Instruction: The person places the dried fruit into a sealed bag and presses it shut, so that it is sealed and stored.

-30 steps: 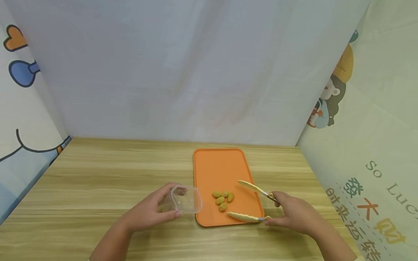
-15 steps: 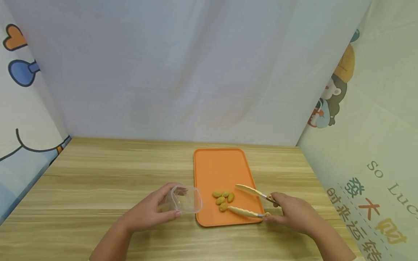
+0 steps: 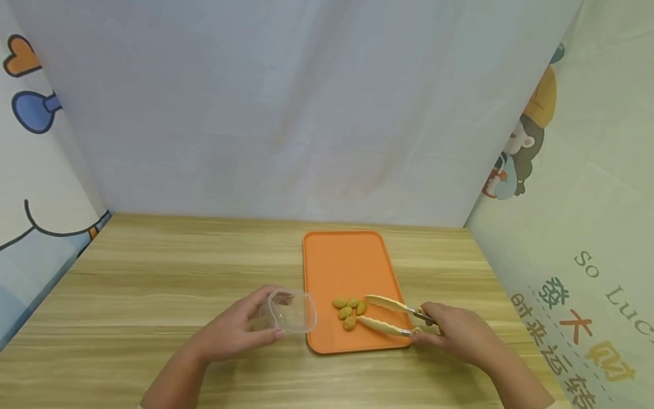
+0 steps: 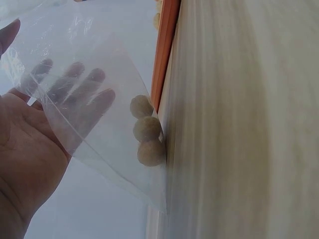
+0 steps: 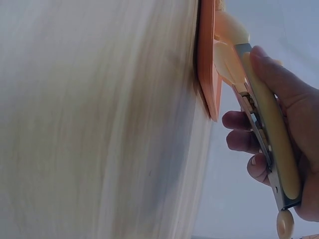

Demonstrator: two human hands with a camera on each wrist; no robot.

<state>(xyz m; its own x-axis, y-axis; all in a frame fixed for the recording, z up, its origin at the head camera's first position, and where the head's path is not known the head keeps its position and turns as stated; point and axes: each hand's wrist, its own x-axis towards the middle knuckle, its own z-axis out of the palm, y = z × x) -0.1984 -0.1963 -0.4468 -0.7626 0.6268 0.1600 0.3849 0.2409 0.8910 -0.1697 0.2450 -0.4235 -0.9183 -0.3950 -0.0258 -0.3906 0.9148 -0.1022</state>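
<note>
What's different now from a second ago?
The two arms of the tongs have closed partway: their tips are nearer each other, beside the small yellowish pieces. The right hand holds the tongs throughout. No new hold or release shows. The left hand stays around the clear container; the pieces and orange tray look unmoved.

Before me, fruits (image 3: 345,313) lie toward the near edge of the tray (image 3: 344,264); my container (image 3: 293,313) is at its left edge (my tongs (image 3: 383,326) cross its right).
</note>
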